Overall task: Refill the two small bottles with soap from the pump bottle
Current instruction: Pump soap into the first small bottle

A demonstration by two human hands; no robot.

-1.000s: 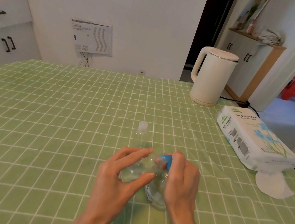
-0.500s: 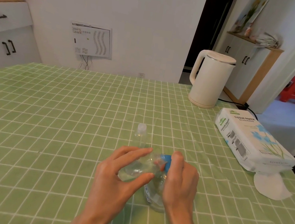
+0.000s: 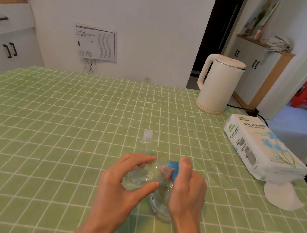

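Left fingers [image 3: 144,186] and thumb are wrapped round a small clear bottle [image 3: 144,174], holding it tipped on its side, neck pointing right. That tilt looks deliberate: I read it as bringing the mouth up to the outlet of the pump. The left hand [image 3: 119,188] is closed on it firmly enough that the thin plastic looks a little crumpled.

Over to the right hand [image 3: 188,188]: fingertips curled tight over a blue cap [image 3: 174,169], which sits right at the small bottle's neck. Whether that blue piece is the pump head or a screw cap, I cannot tell, since the fingers cover most of it. The grip is narrow, closed on the blue part, and my guess is it is pressing or steadying it so soap goes into the opening.

Below the right palm stands the pump bottle [image 3: 160,202], clear, upright on the table [image 3: 49,121], mostly hidden by the hand. It stays on the surface, likely so the push has something firm under it.

Just beyond the hands, the second small bottle [image 3: 146,141] stands upright with its white cap on, near but apart, seemingly waiting its turn.

Further out on the right: a cream kettle [image 3: 218,84] and a pack of tissue paper [image 3: 258,147], well clear of the work.
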